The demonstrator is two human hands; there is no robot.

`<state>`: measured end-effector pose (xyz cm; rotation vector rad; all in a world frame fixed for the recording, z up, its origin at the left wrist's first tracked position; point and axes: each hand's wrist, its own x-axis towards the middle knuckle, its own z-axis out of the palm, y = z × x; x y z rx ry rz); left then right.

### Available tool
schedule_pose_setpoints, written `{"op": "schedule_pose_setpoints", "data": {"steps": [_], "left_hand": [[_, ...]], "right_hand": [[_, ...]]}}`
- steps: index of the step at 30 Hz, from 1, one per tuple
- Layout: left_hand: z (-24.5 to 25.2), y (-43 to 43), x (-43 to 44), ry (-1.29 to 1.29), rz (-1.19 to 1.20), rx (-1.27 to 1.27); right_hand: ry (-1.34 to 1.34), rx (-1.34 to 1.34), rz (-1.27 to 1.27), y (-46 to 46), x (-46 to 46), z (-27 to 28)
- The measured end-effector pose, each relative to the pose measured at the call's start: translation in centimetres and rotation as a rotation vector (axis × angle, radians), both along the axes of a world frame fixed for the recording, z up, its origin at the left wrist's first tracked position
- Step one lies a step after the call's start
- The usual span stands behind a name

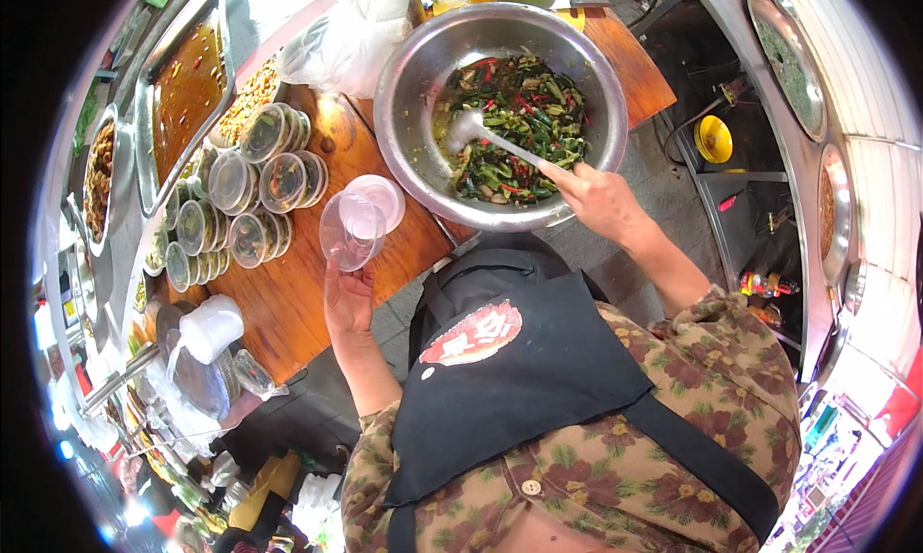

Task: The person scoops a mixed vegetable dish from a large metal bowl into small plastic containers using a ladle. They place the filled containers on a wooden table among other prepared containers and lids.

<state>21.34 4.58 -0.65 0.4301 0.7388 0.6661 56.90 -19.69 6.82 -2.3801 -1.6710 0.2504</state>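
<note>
My right hand (pixel 604 198) grips the handle of a metal ladle (pixel 497 136), whose bowl rests among chopped green vegetables and red chili pieces (pixel 530 106). They lie in a large stainless steel basin (pixel 407 131) on the table. In my left hand (pixel 349 293) is a clear plastic cup (pixel 339 228), held near its lower edge and tilted. It looks to have nothing in it. Partly behind the cup, a pale round plastic tub or lid (pixel 389 196) sits on the wooden table.
Stacks of lidded clear cups filled with greens (pixel 277 181) stand on the wooden table (pixel 303 315). A metal tray of reddish-brown sauce (pixel 184 106) lies beyond them. White plastic bags (pixel 353 41) lie left of the basin. A steel stove counter (pixel 743 185) holds yellow bowls (pixel 714 139).
</note>
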Motion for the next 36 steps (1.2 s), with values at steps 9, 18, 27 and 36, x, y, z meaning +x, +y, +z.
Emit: {"op": "schedule_pose_setpoints", "data": {"steps": [9,18,27,36], "left_hand": [[0.6,0.0,-0.1,-0.056,-0.029,0.026],[0.1,-1.0,0.7,0.02,-0.009,-0.016],[0.3,-2.0,0.8,-0.037,-0.012,-0.007],[0.5,-3.7,0.1,-0.015,0.029,-0.027]], "right_hand": [[-0.163,-0.225,0.179,-0.6,-1.5,-1.5],[0.124,-0.295,-0.111,-8.0,3.9,10.8],[0.256,-0.065,-0.248,-4.0,2.1,-0.5],[0.594,-0.407,-0.042,-7.1,5.6,9.9]]}}
